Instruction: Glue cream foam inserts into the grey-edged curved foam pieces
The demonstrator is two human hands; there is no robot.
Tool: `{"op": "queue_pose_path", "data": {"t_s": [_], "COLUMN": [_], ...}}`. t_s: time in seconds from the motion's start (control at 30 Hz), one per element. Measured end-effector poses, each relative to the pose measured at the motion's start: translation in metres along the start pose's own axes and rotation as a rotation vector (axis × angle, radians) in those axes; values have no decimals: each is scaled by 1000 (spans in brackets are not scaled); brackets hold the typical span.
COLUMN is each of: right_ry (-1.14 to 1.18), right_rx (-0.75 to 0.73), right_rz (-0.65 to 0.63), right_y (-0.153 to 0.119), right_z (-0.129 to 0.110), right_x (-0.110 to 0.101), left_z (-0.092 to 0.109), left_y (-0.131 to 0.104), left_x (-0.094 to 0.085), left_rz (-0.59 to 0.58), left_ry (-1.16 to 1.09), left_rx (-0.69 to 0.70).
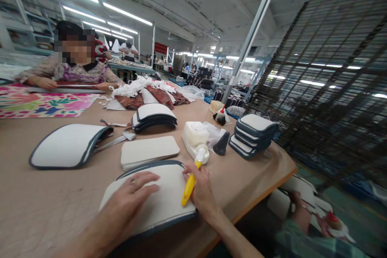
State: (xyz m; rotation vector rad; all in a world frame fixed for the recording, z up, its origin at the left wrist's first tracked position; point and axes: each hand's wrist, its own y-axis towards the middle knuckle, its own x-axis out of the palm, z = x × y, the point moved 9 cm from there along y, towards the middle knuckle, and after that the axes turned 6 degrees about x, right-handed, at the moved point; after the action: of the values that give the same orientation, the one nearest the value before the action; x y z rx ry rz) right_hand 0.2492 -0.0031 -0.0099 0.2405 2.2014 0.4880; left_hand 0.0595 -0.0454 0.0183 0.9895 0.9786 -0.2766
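A white, dark-edged panel lies in front of me at the table's near side. My left hand rests on it with fingers stretched out, holding nothing. In my right hand is a brush with a yellow handle, gripped between thumb and fingers over the panel's right edge. The brush head points away from me, at the mouth of a cut-open white plastic bottle; I cannot tell whether its bristles are inside. Just beyond the panel sits a flat stack of off-white pieces.
Curved dark-edged panels lie left, with more stacked panels behind and at right. A dark cone and red-tipped bottle stand near the bottle. One person sits across the brown table; another's hands work lower right.
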Motion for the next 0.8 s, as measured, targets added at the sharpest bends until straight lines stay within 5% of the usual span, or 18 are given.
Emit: {"op": "queue_pose_path", "data": {"t_s": [0.1, 0.17, 0.53, 0.8], "right_ry": [18, 29, 83, -74], "right_rx": [6, -10, -89, -125], "right_rz": [11, 42, 259, 186], "right_y": [-7, -16, -70, -77], "right_z": [4, 7, 21, 9], "right_x": [0, -1, -3, 14], "left_z": [38, 45, 32, 16], "left_y": [37, 40, 21, -17], "left_x": [38, 52, 61, 89], "left_rz": [-271, -369, -293, -323], "left_ry": [-59, -32, 180, 234], "left_rx": [164, 193, 236, 219]}}
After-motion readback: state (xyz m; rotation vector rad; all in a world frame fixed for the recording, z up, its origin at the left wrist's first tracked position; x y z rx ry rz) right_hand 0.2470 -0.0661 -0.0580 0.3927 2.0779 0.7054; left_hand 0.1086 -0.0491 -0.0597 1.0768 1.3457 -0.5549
